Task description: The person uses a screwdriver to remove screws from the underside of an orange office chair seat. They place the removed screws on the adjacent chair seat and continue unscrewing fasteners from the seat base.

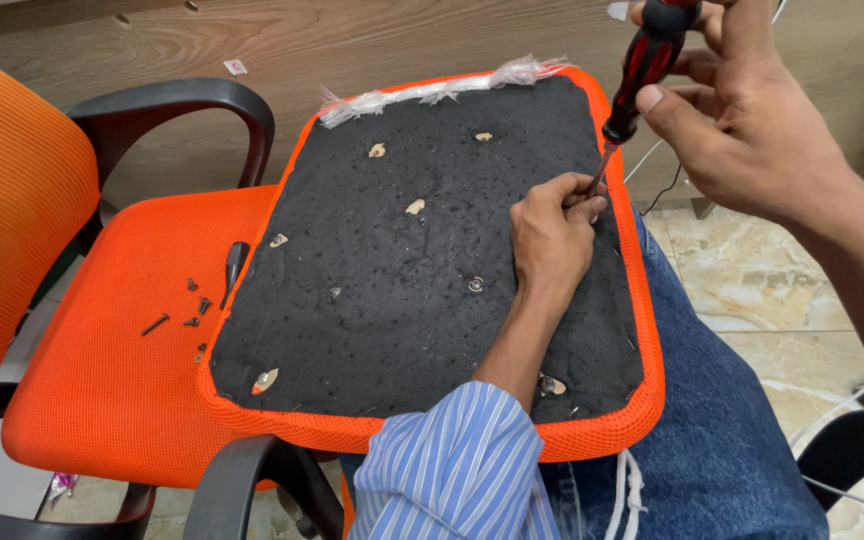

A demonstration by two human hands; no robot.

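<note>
An upturned orange seat cushion (pixel 612 425) with a black fabric underside rests across my lap. My right hand (pixel 742 130) is shut on the red and black handle of a screwdriver (pixel 642 65), held nearly upright. Its tip meets the black fabric near the cushion's right edge. My left hand (pixel 552 230) rests on the fabric with its fingertips pinched around the screwdriver's tip. Several screw holes and a few screws (pixel 475 285) dot the underside.
An orange mesh office chair (pixel 102 390) with black armrests stands to my left. Several loose black screws (pixel 177 310) and a dark tool (pixel 235 265) lie on its seat. A wooden wall is behind, and a marble floor with cables to the right.
</note>
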